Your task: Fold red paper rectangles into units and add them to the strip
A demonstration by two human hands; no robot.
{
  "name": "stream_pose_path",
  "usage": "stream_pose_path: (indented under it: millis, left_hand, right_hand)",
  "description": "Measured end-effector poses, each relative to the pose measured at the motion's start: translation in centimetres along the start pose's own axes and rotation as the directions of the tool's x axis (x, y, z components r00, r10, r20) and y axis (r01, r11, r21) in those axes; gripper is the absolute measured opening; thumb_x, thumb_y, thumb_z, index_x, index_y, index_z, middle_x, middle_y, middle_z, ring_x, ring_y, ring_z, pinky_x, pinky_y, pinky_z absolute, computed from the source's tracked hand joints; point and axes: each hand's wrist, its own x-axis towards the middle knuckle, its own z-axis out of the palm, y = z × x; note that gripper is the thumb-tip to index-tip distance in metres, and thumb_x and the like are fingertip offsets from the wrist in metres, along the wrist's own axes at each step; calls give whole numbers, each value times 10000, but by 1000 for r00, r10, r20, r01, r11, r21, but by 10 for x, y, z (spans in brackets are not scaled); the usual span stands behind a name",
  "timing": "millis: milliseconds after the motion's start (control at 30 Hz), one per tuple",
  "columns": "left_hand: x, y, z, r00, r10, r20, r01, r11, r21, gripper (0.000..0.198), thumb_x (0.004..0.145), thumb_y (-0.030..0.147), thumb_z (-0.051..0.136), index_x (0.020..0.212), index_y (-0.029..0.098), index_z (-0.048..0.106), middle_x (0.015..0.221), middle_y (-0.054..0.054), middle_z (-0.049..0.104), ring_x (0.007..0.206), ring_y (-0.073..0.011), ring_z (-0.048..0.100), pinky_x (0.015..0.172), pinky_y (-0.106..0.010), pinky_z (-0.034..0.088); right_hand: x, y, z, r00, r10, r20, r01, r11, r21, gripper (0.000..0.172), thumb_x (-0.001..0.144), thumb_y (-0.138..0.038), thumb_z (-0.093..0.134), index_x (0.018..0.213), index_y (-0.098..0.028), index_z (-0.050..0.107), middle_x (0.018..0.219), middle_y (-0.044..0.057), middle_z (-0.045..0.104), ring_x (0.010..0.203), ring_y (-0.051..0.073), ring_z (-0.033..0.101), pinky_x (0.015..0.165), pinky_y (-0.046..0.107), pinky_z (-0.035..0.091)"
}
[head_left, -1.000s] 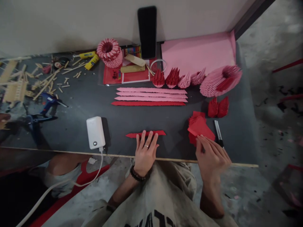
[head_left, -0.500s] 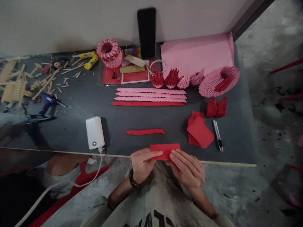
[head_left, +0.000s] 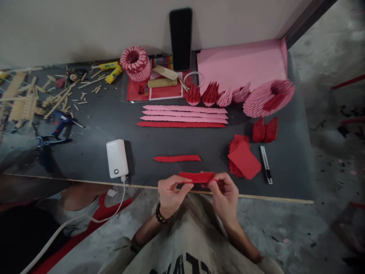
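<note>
The red slip (head_left: 196, 176) spans the left hand (head_left: 172, 193) and right hand (head_left: 226, 197), which pinch its ends near the front edge of the surface (head_left: 88, 154). Beyond lies a strip (head_left: 176, 158); at right, a stack (head_left: 244, 160) and cutter (head_left: 266, 164).

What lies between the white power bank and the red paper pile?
In the head view, a short red paper strip with a pointed left end lies there.

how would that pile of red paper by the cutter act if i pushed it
The pile of red paper would likely fan apart rather than slide as one, since its pieces lie askew. Single pieces look thin, so they're probably light and easily creased.
</note>
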Motion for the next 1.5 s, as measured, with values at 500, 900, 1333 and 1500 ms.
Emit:
stream_pose_path:
  millis: [500, 900, 1333, 1500]
  left_hand:
    - [-19, -22, 23, 950, -257, -179, 218, 953, -211, 445, 799, 424, 891, 1155, 185, 772, 785, -34, 813, 667, -177, 784, 661, -264, 652]
    - [-14, -22, 21, 946, -312, -94, 292, 939, -181, 321, 838, 492, 838, 860, 172, 827, 709, -62, 808, 651, -208, 778, 644, -306, 642]
    - [-6, -10, 17, 956, -292, -22, 288, 951, -113, 258, 842, 435, 841, 748, 196, 816, 587, -26, 748, 524, -181, 699, 538, -289, 568]
    - [-7, -12, 17, 968, -253, -6, 251, 964, -91, 230, 858, 415, 828, 768, 203, 832, 629, -53, 780, 565, -217, 729, 576, -340, 605]
  right_hand:
    - [-4, 4, 12, 970, -64, -235, 60, 998, -26, 359, 853, -372, 835, 1154, -231, 698, 750, -25, 799, 645, 139, 760, 629, 252, 617]
    - [5, 3, 8, 968, -63, -243, 52, 997, -51, 184, 842, -381, 850, 909, -223, 782, 751, 12, 805, 630, 159, 739, 606, 279, 614]
    - [10, 3, 8, 962, -59, -265, 64, 998, 11, 156, 836, -341, 851, 916, -218, 799, 739, 1, 783, 613, 136, 701, 597, 263, 580]
    - [13, 3, 5, 962, -50, -267, 60, 998, 30, 168, 824, -335, 862, 915, -211, 796, 772, 16, 801, 639, 150, 716, 621, 277, 589]
